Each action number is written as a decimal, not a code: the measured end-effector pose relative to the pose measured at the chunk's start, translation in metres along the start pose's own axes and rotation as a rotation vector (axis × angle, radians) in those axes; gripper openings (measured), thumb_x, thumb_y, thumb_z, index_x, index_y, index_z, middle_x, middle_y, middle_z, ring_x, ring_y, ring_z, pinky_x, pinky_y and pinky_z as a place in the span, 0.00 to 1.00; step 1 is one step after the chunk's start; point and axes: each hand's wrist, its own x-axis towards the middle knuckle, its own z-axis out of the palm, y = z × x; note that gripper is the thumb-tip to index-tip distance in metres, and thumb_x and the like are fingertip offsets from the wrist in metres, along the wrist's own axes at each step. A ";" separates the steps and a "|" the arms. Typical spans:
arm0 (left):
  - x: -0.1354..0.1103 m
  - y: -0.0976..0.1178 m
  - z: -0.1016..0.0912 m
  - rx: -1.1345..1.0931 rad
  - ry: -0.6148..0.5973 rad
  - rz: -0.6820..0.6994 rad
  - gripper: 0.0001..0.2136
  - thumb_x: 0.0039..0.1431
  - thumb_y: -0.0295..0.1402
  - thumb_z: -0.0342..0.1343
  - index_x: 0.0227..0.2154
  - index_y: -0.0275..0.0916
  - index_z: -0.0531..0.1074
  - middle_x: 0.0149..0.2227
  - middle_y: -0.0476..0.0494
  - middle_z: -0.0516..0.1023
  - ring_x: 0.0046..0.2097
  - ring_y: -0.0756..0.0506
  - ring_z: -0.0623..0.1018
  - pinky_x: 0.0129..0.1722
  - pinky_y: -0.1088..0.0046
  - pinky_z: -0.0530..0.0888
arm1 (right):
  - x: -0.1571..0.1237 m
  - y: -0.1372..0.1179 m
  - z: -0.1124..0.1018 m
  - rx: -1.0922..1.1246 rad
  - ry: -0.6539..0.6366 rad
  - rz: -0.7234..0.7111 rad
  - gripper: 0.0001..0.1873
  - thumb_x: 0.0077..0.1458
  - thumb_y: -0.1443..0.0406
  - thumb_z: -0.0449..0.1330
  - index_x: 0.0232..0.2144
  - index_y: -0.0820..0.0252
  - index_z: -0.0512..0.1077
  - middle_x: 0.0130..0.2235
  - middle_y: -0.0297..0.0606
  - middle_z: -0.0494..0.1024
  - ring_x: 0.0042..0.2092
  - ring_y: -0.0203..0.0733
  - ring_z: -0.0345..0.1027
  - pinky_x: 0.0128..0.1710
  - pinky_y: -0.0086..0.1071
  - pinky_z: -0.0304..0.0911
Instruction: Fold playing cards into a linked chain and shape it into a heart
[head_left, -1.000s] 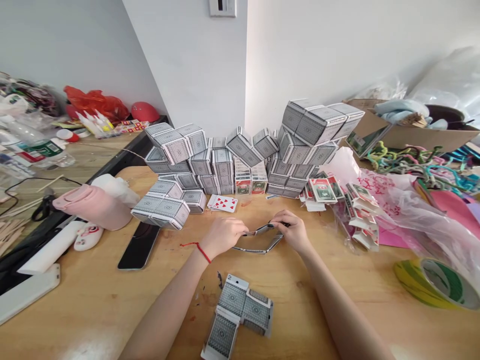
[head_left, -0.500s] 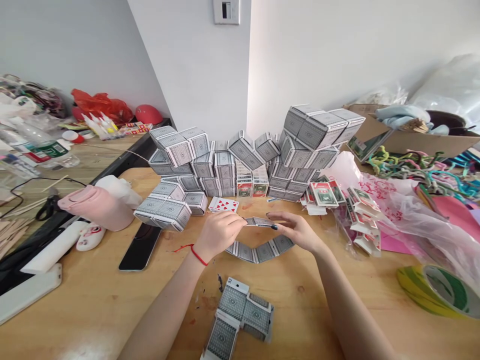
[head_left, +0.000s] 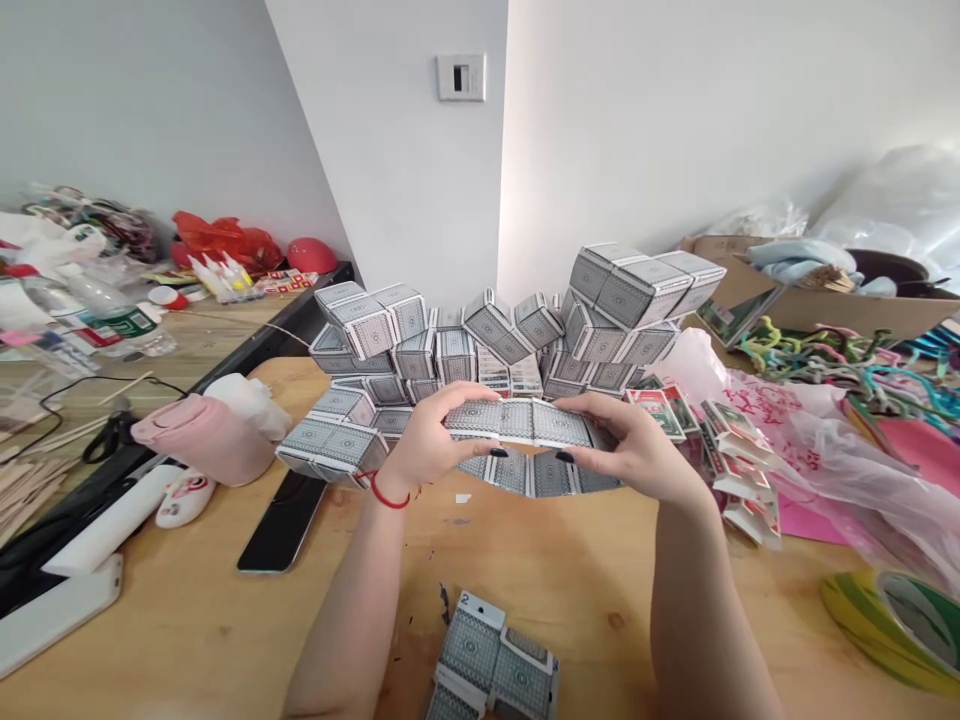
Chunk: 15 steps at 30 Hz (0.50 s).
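A ring of joined playing cards (head_left: pixel 517 424), patterned grey backs outward, is held up between my two hands above the table. My left hand (head_left: pixel 439 430), with a red string on its wrist, pinches the ring's left end, thumb below and fingers above. Opposite it, my right hand (head_left: pixel 626 445) grips the right end the same way. Behind the ring stand stacked boxes made of cards (head_left: pixel 360 325). Closer to me lies a smaller folded card piece (head_left: pixel 491 650) on the table.
Left are a black phone (head_left: pixel 283 520), a pink bottle (head_left: pixel 206 440) and a white mouse (head_left: pixel 182 498). Torn card boxes (head_left: pixel 739 450) and plastic bags (head_left: pixel 817 440) lie right, with a yellow-green tape roll (head_left: pixel 862 610) nearer me. A cardboard box (head_left: pixel 847 300) sits behind.
Both hands have raised the card ring and tilted it, so its near band shows more fully. Their grip has shifted outward to its ends. The view has tipped upward.
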 end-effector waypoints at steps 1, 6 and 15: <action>0.000 0.002 -0.001 -0.001 -0.003 0.000 0.19 0.44 0.38 0.59 0.41 0.37 0.67 0.45 0.40 0.70 0.48 0.43 0.69 0.49 0.65 0.64 | -0.002 -0.001 -0.001 -0.031 -0.007 -0.012 0.22 0.42 0.59 0.62 0.42 0.59 0.67 0.40 0.41 0.72 0.40 0.44 0.67 0.38 0.34 0.64; -0.007 0.010 -0.003 -0.034 -0.034 0.009 0.21 0.44 0.37 0.59 0.43 0.38 0.65 0.45 0.41 0.69 0.46 0.44 0.69 0.47 0.67 0.65 | -0.010 -0.007 -0.005 -0.136 -0.081 -0.077 0.23 0.41 0.59 0.63 0.42 0.58 0.67 0.41 0.41 0.72 0.41 0.45 0.66 0.40 0.34 0.63; -0.015 0.028 -0.004 0.026 -0.004 0.005 0.20 0.45 0.32 0.58 0.44 0.40 0.65 0.46 0.42 0.67 0.48 0.44 0.67 0.49 0.65 0.64 | -0.016 -0.013 0.001 -0.125 0.004 -0.072 0.24 0.42 0.59 0.62 0.44 0.57 0.65 0.43 0.42 0.71 0.43 0.45 0.65 0.41 0.35 0.62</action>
